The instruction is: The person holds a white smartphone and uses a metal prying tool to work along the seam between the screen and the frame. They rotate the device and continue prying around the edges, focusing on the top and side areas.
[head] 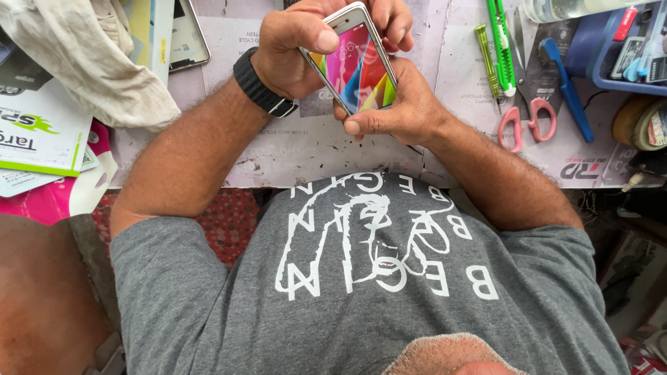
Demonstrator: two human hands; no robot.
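Left hand (292,59): raised before the chest, fingers curled, thumb (316,38) pressed flat along the upper edge of what it grips; wrist bent inward; forearm bare, angled up from the lower left. Right hand (406,111): cupped beneath, fingers wrapped round, thumb (361,126) lying across the lower corner; forearm bare, angled in from the right; both elbows bent, hands touching.

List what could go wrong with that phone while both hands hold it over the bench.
The phone is pinched only at its edges by the left hand and right hand; a slipped grip could drop it onto the work mat. The scissors and green cutter nearby could scratch it.
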